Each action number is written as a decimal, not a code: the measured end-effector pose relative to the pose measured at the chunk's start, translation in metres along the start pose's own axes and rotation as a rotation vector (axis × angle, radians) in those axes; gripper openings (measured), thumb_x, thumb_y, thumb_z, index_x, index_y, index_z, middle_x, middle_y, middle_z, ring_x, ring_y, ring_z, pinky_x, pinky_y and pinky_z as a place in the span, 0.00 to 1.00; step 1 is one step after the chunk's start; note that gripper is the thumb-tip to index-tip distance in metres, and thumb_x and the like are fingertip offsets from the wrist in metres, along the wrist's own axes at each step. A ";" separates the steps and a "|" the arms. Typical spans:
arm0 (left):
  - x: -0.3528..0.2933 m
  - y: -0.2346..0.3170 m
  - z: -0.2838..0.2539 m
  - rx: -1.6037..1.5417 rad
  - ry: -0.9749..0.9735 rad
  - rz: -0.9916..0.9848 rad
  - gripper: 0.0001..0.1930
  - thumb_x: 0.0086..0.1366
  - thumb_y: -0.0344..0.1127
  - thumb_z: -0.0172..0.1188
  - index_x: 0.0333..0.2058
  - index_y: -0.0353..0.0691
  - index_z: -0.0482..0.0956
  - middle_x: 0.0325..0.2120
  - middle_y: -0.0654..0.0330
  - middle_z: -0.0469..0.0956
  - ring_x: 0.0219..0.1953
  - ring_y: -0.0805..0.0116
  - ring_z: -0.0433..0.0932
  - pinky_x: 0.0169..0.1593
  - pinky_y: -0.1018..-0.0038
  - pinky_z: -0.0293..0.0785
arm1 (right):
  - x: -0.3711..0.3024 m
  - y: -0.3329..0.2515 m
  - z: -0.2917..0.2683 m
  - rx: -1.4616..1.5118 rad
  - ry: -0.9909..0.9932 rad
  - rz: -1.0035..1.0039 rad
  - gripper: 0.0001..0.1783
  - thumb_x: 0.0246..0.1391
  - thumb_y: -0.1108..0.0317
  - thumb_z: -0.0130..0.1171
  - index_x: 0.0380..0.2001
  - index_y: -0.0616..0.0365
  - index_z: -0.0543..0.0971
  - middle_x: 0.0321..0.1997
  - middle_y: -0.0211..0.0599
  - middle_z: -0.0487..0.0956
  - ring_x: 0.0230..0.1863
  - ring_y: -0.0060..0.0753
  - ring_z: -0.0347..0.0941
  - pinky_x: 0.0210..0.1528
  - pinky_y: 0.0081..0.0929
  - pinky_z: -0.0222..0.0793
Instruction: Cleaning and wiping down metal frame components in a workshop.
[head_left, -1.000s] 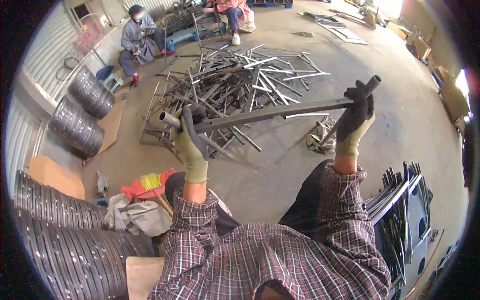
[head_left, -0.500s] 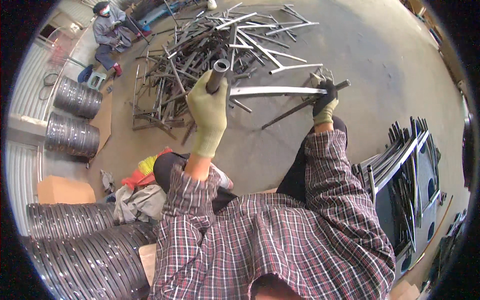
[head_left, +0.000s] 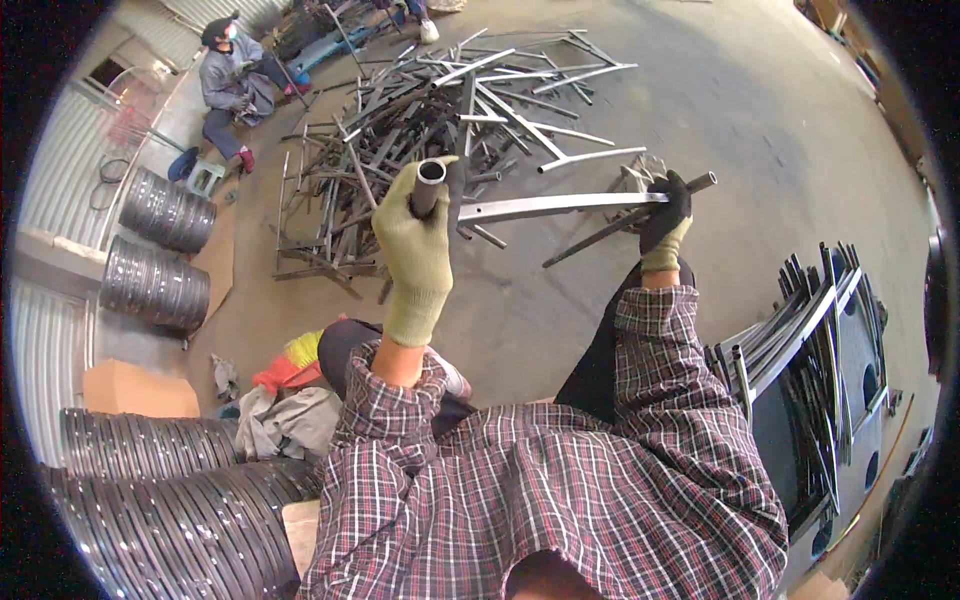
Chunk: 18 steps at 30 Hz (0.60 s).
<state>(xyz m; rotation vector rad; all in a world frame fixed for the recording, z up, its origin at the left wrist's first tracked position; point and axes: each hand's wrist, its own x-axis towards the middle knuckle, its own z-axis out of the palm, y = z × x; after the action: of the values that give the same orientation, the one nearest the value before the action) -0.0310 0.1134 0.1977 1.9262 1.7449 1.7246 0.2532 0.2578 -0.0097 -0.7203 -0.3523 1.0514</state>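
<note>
My left hand [head_left: 417, 245], in a pale green glove, grips the end tube [head_left: 428, 185] of a welded metal frame, its open end pointing up at me. A flat silver bar [head_left: 550, 206] runs from that tube to my right hand [head_left: 665, 212], in a dark glove with a green cuff, which grips the frame's other end together with a thin dark rod [head_left: 615, 223] that slants down to the left. The frame hangs level above the concrete floor [head_left: 720, 120], in front of my knees.
A big heap of metal frame parts [head_left: 440, 110] lies on the floor ahead. A rack of stacked dark frames [head_left: 810, 370] stands at my right. Coils of wire [head_left: 160, 245] and ribbed rolls [head_left: 160, 500] sit left. A person [head_left: 230, 85] sits far left.
The camera has tilted further down. My left hand has swung its end of the frame up toward me, so the tube's open end now faces the camera. Both hands keep their grip.
</note>
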 end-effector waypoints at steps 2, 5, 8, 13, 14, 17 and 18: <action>-0.004 -0.007 -0.009 -0.046 0.074 0.026 0.08 0.61 0.23 0.56 0.39 0.36 0.80 0.30 0.62 0.80 0.33 0.76 0.74 0.41 0.78 0.70 | -0.005 -0.014 0.011 0.015 -0.030 -0.017 0.16 0.57 0.64 0.55 0.44 0.63 0.78 0.34 0.37 0.79 0.35 0.34 0.76 0.39 0.31 0.74; 0.007 -0.051 -0.021 -0.359 0.148 -0.301 0.07 0.64 0.24 0.55 0.38 0.33 0.80 0.31 0.61 0.81 0.34 0.74 0.77 0.43 0.75 0.72 | -0.035 -0.040 0.045 -0.294 -0.234 -0.209 0.17 0.59 0.65 0.52 0.47 0.64 0.76 0.37 0.36 0.79 0.38 0.31 0.75 0.39 0.25 0.69; -0.009 -0.054 -0.016 -0.431 0.266 -0.255 0.07 0.66 0.29 0.55 0.38 0.32 0.80 0.31 0.60 0.80 0.34 0.74 0.77 0.42 0.75 0.73 | -0.022 -0.036 0.060 -0.383 -0.286 -0.226 0.18 0.61 0.63 0.49 0.48 0.64 0.76 0.38 0.38 0.79 0.38 0.29 0.74 0.40 0.25 0.67; -0.033 -0.106 -0.019 -0.359 0.202 -0.303 0.08 0.66 0.30 0.56 0.38 0.31 0.80 0.34 0.60 0.79 0.36 0.73 0.77 0.46 0.74 0.73 | -0.022 -0.015 0.048 -0.411 -0.257 -0.123 0.21 0.60 0.59 0.48 0.47 0.65 0.77 0.39 0.39 0.80 0.42 0.32 0.75 0.47 0.28 0.69; -0.039 -0.115 -0.021 -0.276 0.167 -0.224 0.09 0.65 0.30 0.56 0.39 0.31 0.80 0.34 0.61 0.80 0.39 0.72 0.76 0.49 0.74 0.70 | -0.026 -0.013 0.043 -0.461 -0.282 -0.186 0.21 0.60 0.59 0.48 0.47 0.64 0.77 0.39 0.39 0.80 0.42 0.32 0.75 0.48 0.29 0.68; -0.054 -0.138 -0.023 -0.125 0.140 -0.192 0.10 0.64 0.31 0.57 0.41 0.32 0.80 0.35 0.62 0.80 0.40 0.72 0.75 0.51 0.74 0.68 | -0.025 -0.005 0.032 -0.391 -0.277 -0.128 0.20 0.59 0.60 0.50 0.47 0.64 0.78 0.39 0.39 0.80 0.43 0.32 0.76 0.48 0.30 0.68; -0.058 -0.146 -0.026 -0.120 0.117 -0.263 0.10 0.64 0.30 0.57 0.42 0.32 0.80 0.35 0.61 0.80 0.39 0.71 0.75 0.50 0.75 0.68 | -0.027 -0.006 0.034 -0.513 -0.338 -0.175 0.20 0.58 0.60 0.52 0.47 0.64 0.78 0.39 0.38 0.81 0.44 0.31 0.75 0.49 0.30 0.68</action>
<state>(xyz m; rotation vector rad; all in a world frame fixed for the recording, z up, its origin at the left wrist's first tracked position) -0.1347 0.1114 0.0765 1.5010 1.7893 1.8281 0.2248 0.2444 0.0209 -0.9457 -0.9841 0.9205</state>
